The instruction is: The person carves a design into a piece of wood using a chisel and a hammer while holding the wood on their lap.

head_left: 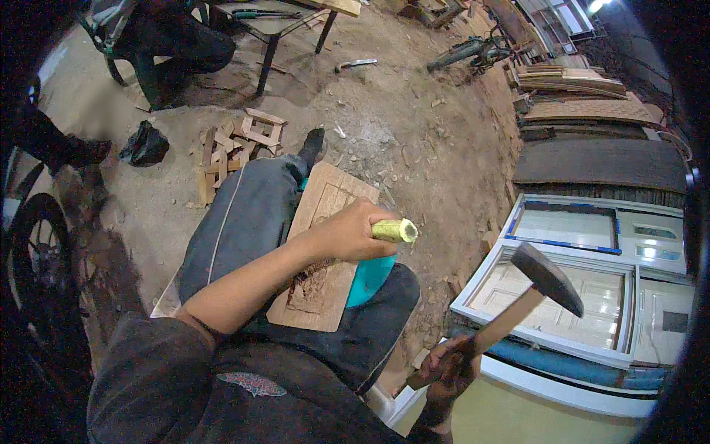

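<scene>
L hand (351, 229) clamped on the yellow-handled tool (394, 230), fist right over the carved board (318, 296); tool's lower end hidden under the hand. R hand (447, 370) wrapped round the hammer (510, 318), out to the rt of the board, dark head up, well apart from the yellow handle. Board itself's on the lap, brown carved patch showing, w/ a teal thing (373, 281) under its rt edge. Further out: scrap-wood pile (208, 148) ahead-left of board, black bag (146, 144) past that, white-framed panels (562, 303) off rt.
</scene>
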Motion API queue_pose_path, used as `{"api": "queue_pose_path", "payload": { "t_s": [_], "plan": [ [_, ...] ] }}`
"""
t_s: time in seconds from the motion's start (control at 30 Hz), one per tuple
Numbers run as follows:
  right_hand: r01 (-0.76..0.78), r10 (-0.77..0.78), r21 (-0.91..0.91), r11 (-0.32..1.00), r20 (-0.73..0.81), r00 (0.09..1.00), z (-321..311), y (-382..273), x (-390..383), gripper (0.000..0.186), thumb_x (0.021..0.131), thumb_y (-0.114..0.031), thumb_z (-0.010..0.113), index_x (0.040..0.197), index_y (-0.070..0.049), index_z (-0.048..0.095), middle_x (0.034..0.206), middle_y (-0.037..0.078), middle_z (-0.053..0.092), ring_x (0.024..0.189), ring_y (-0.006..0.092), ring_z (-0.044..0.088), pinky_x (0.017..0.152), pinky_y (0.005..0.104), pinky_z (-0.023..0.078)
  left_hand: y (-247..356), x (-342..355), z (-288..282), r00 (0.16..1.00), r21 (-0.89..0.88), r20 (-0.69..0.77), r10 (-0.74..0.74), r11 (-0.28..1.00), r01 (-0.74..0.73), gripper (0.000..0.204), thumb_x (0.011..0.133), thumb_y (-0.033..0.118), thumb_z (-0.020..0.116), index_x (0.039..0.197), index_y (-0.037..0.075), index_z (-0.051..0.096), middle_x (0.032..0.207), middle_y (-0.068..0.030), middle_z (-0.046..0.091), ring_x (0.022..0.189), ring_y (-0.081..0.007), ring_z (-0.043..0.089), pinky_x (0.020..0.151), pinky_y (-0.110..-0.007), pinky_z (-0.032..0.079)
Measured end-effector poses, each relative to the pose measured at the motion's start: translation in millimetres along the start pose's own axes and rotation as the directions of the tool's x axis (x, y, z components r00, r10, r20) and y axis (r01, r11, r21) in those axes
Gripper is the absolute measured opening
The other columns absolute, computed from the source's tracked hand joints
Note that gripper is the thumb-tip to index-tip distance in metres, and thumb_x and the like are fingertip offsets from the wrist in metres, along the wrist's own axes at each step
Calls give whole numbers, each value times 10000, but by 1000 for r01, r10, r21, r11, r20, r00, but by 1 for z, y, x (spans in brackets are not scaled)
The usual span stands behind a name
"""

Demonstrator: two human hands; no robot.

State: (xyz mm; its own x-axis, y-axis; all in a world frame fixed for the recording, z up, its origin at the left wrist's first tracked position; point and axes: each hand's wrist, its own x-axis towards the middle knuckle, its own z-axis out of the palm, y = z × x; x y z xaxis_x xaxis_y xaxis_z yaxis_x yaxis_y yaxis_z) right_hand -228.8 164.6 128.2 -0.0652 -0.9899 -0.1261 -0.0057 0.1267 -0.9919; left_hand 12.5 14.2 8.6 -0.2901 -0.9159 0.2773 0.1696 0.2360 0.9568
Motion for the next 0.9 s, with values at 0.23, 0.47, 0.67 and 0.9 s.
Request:
{"api": "queue_pose_path", "payload": {
  "t_s": [0.23,0.47,0.67,0.9],
  "plan": [
    [75,16,-605,792,143,990,-11,14,11,416,958,-402,462,1053,0,512,642,67,519,465,131,480,422,250,414,1,0,-2,999,72,42,-17,997,14,230,741,198,682,910,47,647,651,-133,592,566,-210,539,577,-350,453],
    [275,-279,-152,949,-6,960,3,5,-1,344,939,-439,515,954,-98,475,623,83,518,445,170,469,386,296,434,9,-1,-1,1000,85,28,-14,996,12,203,743,173,705,893,52,642,690,-90,615,612,-172,569,610,-326,467],
    [-48,35,-530,847,-34,999,9,20,-3,323,977,-362,478,969,-40,464,603,31,453,441,95,426,388,232,340,1,0,3,1000,94,4,-24,995,24,209,737,184,696,892,53,646,688,-105,609,608,-162,559,609,-327,461],
    [-266,256,-246,932,-71,964,37,56,-3,292,1000,-337,419,992,-49,470,592,42,455,415,120,430,375,262,361,1,0,-2,913,-220,-405,-55,975,-39,235,852,210,675,746,18,589,633,25,554,566,-83,505,528,-273,415]
  ]
}}
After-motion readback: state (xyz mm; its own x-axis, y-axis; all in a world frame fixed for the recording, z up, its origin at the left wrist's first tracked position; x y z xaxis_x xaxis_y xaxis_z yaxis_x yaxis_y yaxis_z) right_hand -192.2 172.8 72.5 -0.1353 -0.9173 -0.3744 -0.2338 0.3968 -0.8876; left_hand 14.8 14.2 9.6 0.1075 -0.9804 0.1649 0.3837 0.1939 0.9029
